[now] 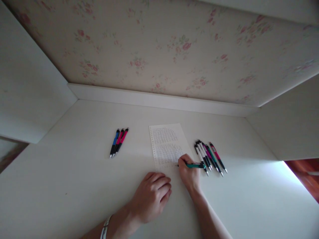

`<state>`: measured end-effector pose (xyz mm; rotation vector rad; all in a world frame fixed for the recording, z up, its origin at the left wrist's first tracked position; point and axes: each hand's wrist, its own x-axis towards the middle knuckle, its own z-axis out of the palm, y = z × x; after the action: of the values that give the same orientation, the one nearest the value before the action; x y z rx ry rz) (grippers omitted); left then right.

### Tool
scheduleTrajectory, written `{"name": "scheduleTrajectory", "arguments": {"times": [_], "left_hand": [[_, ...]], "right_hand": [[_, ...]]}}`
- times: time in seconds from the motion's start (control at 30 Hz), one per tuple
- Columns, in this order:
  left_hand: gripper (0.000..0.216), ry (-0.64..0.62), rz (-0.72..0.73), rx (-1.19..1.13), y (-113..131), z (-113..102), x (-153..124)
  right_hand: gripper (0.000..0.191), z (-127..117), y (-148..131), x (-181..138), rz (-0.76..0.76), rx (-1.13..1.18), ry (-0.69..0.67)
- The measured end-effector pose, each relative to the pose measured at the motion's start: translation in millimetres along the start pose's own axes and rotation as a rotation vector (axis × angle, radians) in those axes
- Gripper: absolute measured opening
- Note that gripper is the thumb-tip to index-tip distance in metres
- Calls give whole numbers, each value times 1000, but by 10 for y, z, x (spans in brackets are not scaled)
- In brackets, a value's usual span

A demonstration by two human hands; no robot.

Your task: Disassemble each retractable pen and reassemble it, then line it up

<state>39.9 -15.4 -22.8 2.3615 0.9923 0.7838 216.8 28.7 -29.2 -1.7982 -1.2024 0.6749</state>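
Note:
A teal-green pen (195,165) is pinched in my right hand (189,174), its tip down on the lower part of a sheet of paper (185,141). Rows of handwriting in two blocks cover the sheet, which has punched holes along its left edge. The words are too small to read. My left hand (153,196) lies palm down on the desk by the sheet's bottom edge, fingers loosely bent and side by side, with nothing seen in it. A white band (106,227) circles the left wrist.
Left of the paper lie a blue pen (115,142) and two red pens (122,142). Several more pens (214,156), white, purple, green and pink, lie just right of my right hand. The white desk (74,172) meets a floral-papered wall (154,49) and side panels.

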Motion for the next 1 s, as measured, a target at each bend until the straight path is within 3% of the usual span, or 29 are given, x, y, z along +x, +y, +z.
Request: {"name": "scheduleTrajectory", "arguments": {"times": [0.2,0.33,0.4,0.47,0.53,0.67,0.83,1.0], "left_hand": [[17,43,27,33,10,10,1],[20,103,-18,68,-25,-6,10],[23,114,-57,109,-44,-49,16],[22,118,-82,128,-48,-113,12],[19,99,-50,75,-30,-177,-8],[43,10,167,-95,41,-225,-74],[37,-52,260,-24,94,-174,-106],[32,76,270,56,87,-161,-138]], "right_hand": [[11,-69,32,17,65,201,166],[37,-115,-24,-26,97,339,207],[42,-143,-32,-84,79,239,193],[45,-157,-11,-164,-10,42,150],[44,-137,25,-253,-203,-140,84],[25,13,64,-386,-546,-392,67],[21,175,31,-413,-656,-493,111],[16,138,-5,-404,-701,-418,86]]}}
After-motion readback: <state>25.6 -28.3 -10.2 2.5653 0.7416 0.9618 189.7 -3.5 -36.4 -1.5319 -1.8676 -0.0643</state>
